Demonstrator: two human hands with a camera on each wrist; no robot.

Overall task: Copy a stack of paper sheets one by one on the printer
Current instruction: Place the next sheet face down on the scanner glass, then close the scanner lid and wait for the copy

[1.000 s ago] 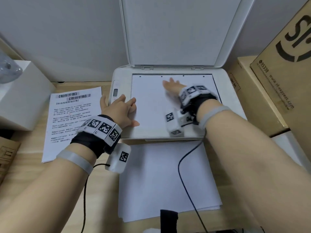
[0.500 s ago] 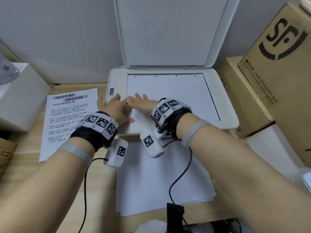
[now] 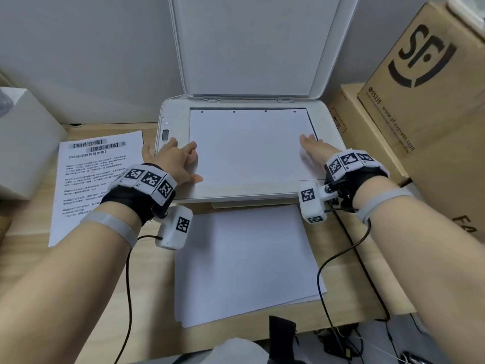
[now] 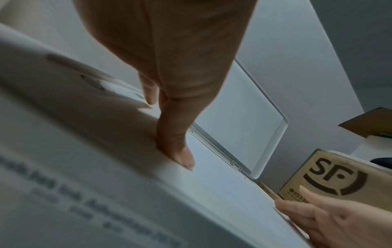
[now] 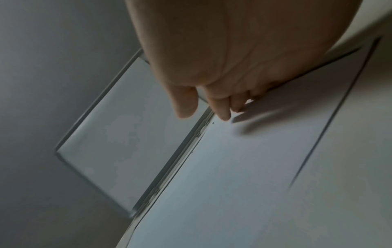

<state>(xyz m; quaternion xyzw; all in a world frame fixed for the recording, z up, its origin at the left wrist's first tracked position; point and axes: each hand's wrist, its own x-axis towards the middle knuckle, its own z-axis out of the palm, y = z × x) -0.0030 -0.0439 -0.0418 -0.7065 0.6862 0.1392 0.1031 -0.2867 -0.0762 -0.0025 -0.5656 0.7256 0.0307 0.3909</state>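
A person leans over a white printer (image 3: 325,143) whose lid (image 3: 252,43) stands raised upright against the wall. A blank white sheet (image 3: 249,148) lies flat on the scanner bed, between the two hands. The left hand (image 3: 173,161) rests on the sheet's left edge, fingers spread and nearly straight, the thumb lying flat along the paper's near corner; it grips nothing. In the left wrist view one straight finger (image 4: 174,134) presses down on the printer's top. The right hand (image 3: 313,148) lies at the sheet's right edge, fingers extended forward and flat, holding nothing; in the right wrist view its fingertips (image 5: 222,110) hang loosely just over the paper near its far edge, and whether they touch it cannot be told. Both wrists wear black straps carrying white blocks with square black-and-white markers, each trailing a thin black cable. Below the hands, nearer the person, a stack of blank sheets (image 3: 246,264) lies on the wooden surface (image 3: 29,245), just in front of the printer. Out beyond the left hand lies a printed page (image 3: 91,179) of black text. Past the right hand stand brown cardboard boxes (image 3: 425,82), the largest printed with a big SF logo. A white box (image 3: 23,143) sits farther out past the left hand.
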